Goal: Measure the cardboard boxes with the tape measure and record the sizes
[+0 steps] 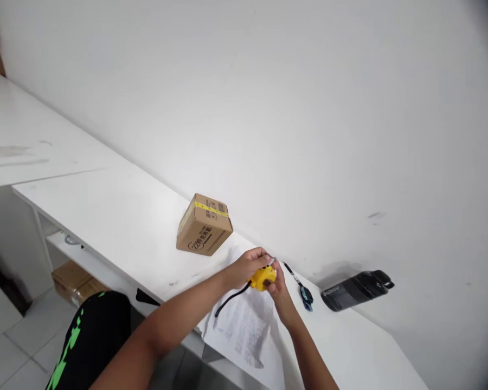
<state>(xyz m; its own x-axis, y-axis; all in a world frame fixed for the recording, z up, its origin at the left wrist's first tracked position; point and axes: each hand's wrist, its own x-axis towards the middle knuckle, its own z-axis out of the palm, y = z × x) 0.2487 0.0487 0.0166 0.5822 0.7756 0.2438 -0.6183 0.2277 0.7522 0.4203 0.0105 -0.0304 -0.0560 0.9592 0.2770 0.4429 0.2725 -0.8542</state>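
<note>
A yellow tape measure [261, 279] with a black wrist strap is held between my two hands, above a printed sheet of paper [244, 330]. My left hand [247, 266] is closed on its left and upper side, fingertips by a small whitish piece at the top that looks like the tape's end. On the other side my right hand [280, 287] grips the case, its fingers partly hidden. The strap hangs down to the left over the paper. Left of the hands, close to the wall, stands a cardboard box [204, 227] with yellow tape across it.
A black bottle [355, 291] stands against the wall on the right. Between it and my right hand lie a pen [293, 274] and a small dark blue item [306, 297]. Under the white desk [117, 222], a brown carton [75, 281] sits on the left.
</note>
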